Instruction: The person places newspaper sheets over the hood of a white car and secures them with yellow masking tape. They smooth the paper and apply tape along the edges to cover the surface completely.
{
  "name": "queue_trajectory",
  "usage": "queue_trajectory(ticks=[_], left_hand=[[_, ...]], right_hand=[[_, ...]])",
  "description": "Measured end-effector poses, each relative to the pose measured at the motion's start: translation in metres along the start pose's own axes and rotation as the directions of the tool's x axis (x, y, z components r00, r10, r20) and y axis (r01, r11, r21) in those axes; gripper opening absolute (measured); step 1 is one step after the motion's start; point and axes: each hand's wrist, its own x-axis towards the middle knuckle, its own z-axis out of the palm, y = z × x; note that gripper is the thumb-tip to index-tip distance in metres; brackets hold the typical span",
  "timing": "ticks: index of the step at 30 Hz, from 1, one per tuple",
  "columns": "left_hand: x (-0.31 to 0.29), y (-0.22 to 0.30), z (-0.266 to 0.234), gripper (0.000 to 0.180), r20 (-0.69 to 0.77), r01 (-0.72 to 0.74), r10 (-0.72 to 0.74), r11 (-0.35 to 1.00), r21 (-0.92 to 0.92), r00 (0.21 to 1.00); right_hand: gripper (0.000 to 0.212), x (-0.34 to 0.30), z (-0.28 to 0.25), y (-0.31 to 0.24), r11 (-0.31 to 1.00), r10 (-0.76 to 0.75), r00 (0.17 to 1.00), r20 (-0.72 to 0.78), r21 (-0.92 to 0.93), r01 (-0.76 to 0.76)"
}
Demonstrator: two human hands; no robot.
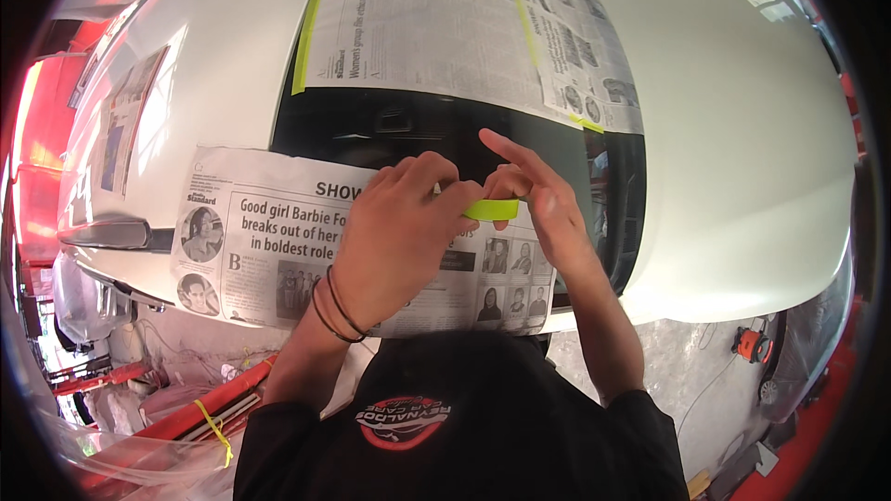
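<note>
Between my hands is a piece of yellow-green masking tape (492, 211); whether it is a loose strip or part of a roll cannot be made out. My left hand (399, 223), with dark bands at the wrist, is closed and pinches the tape's left end. My right hand (549, 209) has its index finger stretched out, while its other fingers curl around the tape's right end. Beneath both hands a newspaper sheet (269, 264) lies over the near part of the car's dark glass (371, 121), partly hidden by my left hand and forearm.
More newspaper (436, 28) covers the far part of the glass, edged with yellow-green tape (316, 19). White car body panels (733, 148) curve away on both sides. An orange-and-black machine (752, 345) stands on the floor at right; red bars (213, 408) lie at lower left.
</note>
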Motion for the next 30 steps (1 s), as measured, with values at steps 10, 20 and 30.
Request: queue_trajectory(ticks=[10, 20, 30], left_hand=[[0.003, -0.019, 0.012, 0.030, -0.125, 0.040, -0.108, 0.889, -0.455, 0.986], [-0.009, -0.034, 0.016, 0.039, -0.108, 0.159, -0.292, 0.754, -0.638, 0.950], [0.009, -0.015, 0.017, 0.040, -0.177, 0.063, -0.136, 0.928, -0.366, 0.975]], right_hand=[[0.050, 0.000, -0.018, -0.035, 0.982, 0.188, 0.979, 0.081, -0.037, -0.185], [0.024, 0.009, -0.019, -0.032, 0.998, 0.014, 0.996, 0.092, -0.059, -0.009], [0.044, -0.003, -0.020, -0.027, 0.925, 0.020, 0.999, -0.036, -0.378, -0.033]])
